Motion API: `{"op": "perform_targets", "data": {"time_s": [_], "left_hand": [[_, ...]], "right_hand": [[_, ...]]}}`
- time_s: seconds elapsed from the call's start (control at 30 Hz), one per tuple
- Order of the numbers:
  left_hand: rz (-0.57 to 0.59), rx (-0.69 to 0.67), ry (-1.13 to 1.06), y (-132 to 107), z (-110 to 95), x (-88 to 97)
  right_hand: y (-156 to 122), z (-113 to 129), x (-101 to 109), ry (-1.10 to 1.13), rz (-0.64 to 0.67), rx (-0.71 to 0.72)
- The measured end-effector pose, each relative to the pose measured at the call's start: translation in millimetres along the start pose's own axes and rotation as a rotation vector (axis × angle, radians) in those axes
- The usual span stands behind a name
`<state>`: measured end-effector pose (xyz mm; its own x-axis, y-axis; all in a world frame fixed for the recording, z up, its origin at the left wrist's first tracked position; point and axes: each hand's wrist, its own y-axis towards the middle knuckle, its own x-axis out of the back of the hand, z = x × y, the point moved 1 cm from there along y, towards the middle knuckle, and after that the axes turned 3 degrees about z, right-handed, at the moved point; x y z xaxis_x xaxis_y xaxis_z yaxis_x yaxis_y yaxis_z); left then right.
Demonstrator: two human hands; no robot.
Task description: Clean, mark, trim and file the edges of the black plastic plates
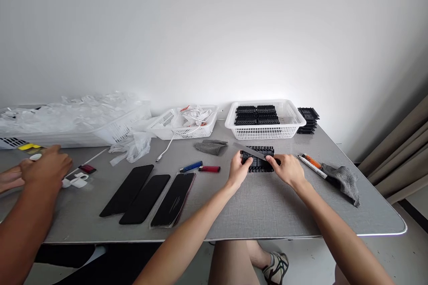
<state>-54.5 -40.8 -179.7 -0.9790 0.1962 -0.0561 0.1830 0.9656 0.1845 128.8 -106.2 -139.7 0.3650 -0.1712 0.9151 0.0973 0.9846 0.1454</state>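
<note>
My left hand (238, 169) is closed on the left side of a ridged black plastic part (257, 167), its thumb pressed on top. From the right, my right hand (286, 168) grips the dark handle of a flat grey file (254, 151). The file's blade lies slantwise across the part, its tip pointing up and left past my left hand. Both hands are just above the table, in front of a white plastic basket (264, 132) that contains several similar black parts (257, 115).
More black parts (308, 120) are stacked beside the basket. Right of my hands lie a marker (312, 165) and a grey cloth (343, 180); lighters (209, 169) and dark phone-like slabs (174, 200) lie left. A co-worker's hands (47, 167) work at far left.
</note>
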Motion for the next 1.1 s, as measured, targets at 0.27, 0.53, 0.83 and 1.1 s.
{"op": "perform_targets", "data": {"time_s": [0.27,0.53,0.83,1.1], "left_hand": [[-0.056,0.028,-0.020,0.5,-2.7,1.3],[-0.044,0.027,-0.013,-2.4,-5.7,-0.5],[-0.024,0.100,-0.098,-2.6,-10.0,0.0],[-0.059,0.079,-0.070,0.1,-9.8,2.2]], "right_hand": [[3.8,-12.4,3.0,-0.037,-0.014,-0.068],[0.8,-3.0,-1.8,-0.054,-0.034,-0.007],[2.7,-9.1,1.5,-0.055,-0.063,0.007],[4.8,-19.3,5.2,-0.088,-0.123,-0.059]]}}
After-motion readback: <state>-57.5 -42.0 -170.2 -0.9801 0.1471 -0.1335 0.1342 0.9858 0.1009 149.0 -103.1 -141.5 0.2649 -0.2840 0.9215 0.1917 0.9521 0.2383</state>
